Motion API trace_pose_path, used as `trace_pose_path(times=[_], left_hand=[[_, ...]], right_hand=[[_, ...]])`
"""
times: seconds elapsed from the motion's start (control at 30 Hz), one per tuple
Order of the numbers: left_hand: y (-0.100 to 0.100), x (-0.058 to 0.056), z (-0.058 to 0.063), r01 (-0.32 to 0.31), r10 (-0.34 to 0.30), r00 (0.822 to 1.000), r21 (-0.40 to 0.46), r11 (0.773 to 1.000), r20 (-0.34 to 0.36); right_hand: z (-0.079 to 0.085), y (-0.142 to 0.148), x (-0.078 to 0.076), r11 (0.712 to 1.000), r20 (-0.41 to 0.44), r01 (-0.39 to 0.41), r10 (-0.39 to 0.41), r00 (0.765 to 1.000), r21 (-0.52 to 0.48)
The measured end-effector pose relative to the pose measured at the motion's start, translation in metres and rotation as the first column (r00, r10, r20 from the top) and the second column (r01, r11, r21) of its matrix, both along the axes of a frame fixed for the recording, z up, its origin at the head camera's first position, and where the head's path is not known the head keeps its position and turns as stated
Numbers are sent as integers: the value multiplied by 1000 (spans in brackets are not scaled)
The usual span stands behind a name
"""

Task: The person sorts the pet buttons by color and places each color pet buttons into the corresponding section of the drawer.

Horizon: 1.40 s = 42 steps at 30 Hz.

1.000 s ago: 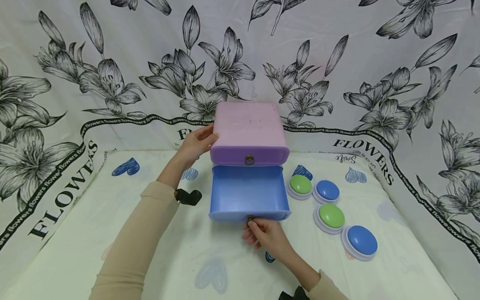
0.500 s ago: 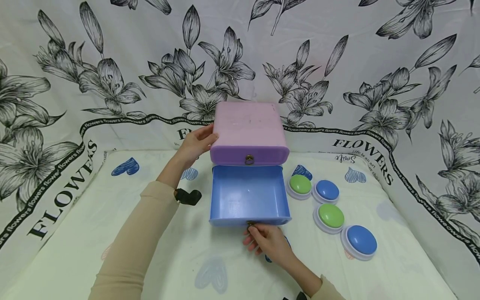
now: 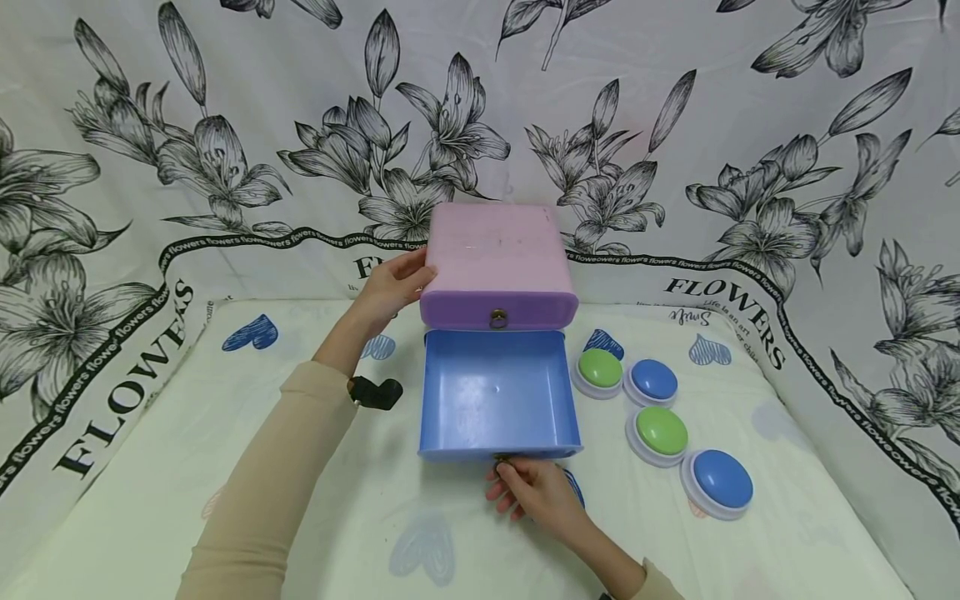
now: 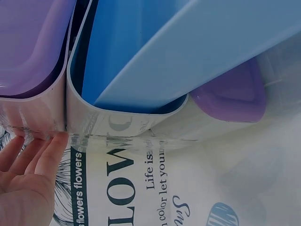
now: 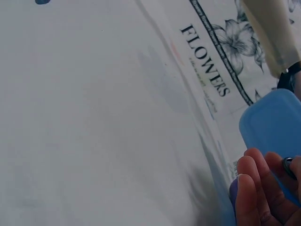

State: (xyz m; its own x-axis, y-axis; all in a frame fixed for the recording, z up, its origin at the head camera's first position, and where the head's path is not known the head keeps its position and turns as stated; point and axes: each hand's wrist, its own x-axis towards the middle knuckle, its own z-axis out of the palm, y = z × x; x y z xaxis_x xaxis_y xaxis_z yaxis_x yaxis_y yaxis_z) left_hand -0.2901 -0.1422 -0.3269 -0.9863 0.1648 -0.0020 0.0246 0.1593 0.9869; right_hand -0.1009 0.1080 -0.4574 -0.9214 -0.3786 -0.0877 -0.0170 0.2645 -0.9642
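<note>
A small drawer cabinet with a pink top stands against the backdrop. Its purple upper drawer is closed, with a ring pull on the front. Below it, a blue drawer is pulled far out, its visible inside bare. My right hand pinches the ring pull of the blue drawer between thumb and index finger; the other fingers hang free. My left hand rests against the cabinet's left side, its fingers straight along the wall. Lower down, another purple drawer shows in the left wrist view.
Right of the cabinet, round push-lights or buttons lie on the cloth: a green one, a blue one, another green one and another blue one. A flower-printed cloth hangs behind.
The blue drawer has slid further out toward me, with my right hand moving along on its ring pull. My left hand has stayed at the cabinet's side.
</note>
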Motion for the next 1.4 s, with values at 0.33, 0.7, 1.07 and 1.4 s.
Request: trace_pose_path(times=[0.33,0.7,1.07,1.4], left_hand=[[0,-1,-1,-6,6,1000,-3,1000,0],[0,-1,-1,-4,4,1000,4,1000,1],[1,1,-1,-3,3,1000,7,1000,-1],[1,0,0,3,-3,1000,5,1000,-4]], right_hand=[[2,-1,5,1000,18,0,0,1000,2],[26,-5,15,1000,23,-4,4,1000,13],[-8,1,10,999,8,-6,6,1000,46],[-5,21,16,996,-17,20,-18,1000,91]])
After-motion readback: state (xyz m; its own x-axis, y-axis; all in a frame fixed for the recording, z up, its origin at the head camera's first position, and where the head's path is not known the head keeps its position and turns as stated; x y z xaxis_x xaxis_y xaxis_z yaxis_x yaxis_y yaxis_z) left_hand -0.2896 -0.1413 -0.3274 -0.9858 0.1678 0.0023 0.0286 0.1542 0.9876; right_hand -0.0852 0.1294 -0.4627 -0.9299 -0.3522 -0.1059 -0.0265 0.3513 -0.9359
